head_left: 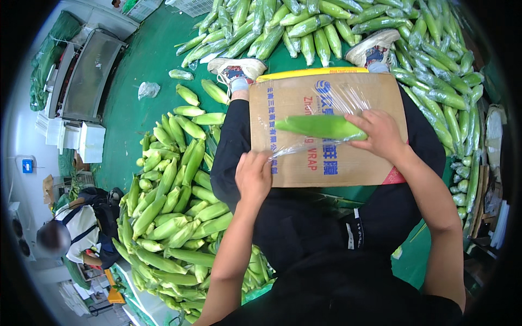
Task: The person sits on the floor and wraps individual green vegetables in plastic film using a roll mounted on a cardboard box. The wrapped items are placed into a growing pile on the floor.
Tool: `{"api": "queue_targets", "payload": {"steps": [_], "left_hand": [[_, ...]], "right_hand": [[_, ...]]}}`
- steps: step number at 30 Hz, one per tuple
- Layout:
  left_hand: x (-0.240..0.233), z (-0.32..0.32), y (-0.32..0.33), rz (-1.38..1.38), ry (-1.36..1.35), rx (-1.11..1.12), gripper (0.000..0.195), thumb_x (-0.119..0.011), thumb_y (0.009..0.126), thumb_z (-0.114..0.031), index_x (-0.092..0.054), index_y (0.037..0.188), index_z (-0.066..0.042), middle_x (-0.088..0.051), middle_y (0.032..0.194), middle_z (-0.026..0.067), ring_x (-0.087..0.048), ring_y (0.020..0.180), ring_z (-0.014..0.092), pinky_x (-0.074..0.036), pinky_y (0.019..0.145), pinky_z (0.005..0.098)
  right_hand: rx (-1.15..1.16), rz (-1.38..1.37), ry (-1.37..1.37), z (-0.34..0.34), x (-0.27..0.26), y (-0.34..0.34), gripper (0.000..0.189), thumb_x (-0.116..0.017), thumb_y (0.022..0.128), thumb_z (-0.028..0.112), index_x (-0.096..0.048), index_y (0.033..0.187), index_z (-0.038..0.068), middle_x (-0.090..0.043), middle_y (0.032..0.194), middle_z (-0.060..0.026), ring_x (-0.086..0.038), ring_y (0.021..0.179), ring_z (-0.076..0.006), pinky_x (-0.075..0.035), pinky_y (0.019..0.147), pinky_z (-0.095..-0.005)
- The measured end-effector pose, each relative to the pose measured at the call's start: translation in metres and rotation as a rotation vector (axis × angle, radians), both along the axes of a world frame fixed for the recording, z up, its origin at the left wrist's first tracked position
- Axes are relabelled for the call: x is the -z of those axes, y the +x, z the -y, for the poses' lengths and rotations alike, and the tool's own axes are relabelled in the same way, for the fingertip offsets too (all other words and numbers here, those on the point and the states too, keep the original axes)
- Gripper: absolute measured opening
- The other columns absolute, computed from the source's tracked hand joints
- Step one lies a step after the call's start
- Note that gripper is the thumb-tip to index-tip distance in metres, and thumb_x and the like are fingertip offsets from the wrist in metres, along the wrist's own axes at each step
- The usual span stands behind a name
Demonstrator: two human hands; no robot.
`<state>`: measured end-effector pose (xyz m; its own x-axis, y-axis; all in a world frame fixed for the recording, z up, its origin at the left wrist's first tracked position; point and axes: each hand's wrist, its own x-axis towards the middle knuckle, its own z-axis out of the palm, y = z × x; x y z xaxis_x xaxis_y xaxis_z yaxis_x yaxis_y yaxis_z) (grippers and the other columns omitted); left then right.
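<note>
An ear of corn in its green husk [316,127] lies across a printed cardboard box [285,171], which rests over the person's thighs. My right hand [371,132] grips the right end of the ear. Clear plastic wrap [301,147] stretches below and above the ear over the box. My left hand [253,173], at the box's left edge, has its fingers closed on a gathered edge of the wrap. A yellow strip with printing [314,73] shows along the box's far edge.
Unwrapped corn [171,220] is heaped at the left. Wrapped ears [310,24] spread across the far floor and down the right side. A crumpled plastic piece [148,90] lies on the green floor [126,106]. Another person [81,232] is at the far left, near white boxes [91,142].
</note>
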<state>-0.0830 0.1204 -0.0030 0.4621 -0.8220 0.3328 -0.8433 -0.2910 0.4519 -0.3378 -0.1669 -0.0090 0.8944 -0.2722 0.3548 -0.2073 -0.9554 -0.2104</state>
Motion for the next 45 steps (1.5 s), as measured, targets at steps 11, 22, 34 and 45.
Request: {"api": "queue_targets", "payload": {"steps": [11,22,34,45], "left_hand": [[-0.017,0.041,-0.088,0.003,0.0,0.178,0.048,-0.074,0.091,-0.041,-0.067,0.125,-0.007,-0.068,0.128,0.0146,-0.06,0.124,0.039,-0.041,0.112,0.052],[-0.039,0.238,-0.006,-0.512,0.048,0.063,0.034,-0.075,0.086,-0.03,-0.068,0.107,-0.004,-0.071,0.107,0.0184,-0.067,0.106,0.04,-0.049,0.097,0.0493],[-0.059,0.147,-0.043,0.13,0.321,0.465,0.046,-0.081,0.07,-0.02,-0.068,0.113,-0.009,-0.074,0.108,0.015,-0.07,0.103,0.035,-0.052,0.094,0.0478],[-0.083,0.083,-0.111,-0.283,0.889,0.619,0.054,-0.079,0.072,-0.027,-0.062,0.12,-0.008,-0.074,0.099,0.0233,-0.07,0.096,0.045,-0.055,0.086,0.0517]], "right_hand": [[-0.043,-0.349,0.288,-0.063,-0.046,-0.008,0.071,-0.082,0.079,0.051,-0.064,0.14,0.021,-0.062,0.104,-0.0119,-0.064,0.095,-0.0349,-0.054,0.084,-0.0446],[0.279,-0.271,0.026,0.008,-0.032,0.094,0.078,-0.086,0.075,0.047,-0.059,0.135,0.005,-0.063,0.13,-0.0139,-0.059,0.127,-0.0317,-0.052,0.102,-0.0441],[-0.187,-0.622,0.521,0.028,-0.099,0.08,0.068,-0.054,0.098,0.067,-0.07,0.127,0.008,-0.061,0.139,-0.0261,-0.054,0.133,-0.0432,-0.043,0.111,-0.0471],[-0.028,-0.365,0.109,-0.002,-0.006,0.083,0.081,-0.043,0.095,0.079,-0.039,0.162,0.032,-0.025,0.173,-0.0015,-0.014,0.162,-0.0277,-0.005,0.127,-0.0658]]}}
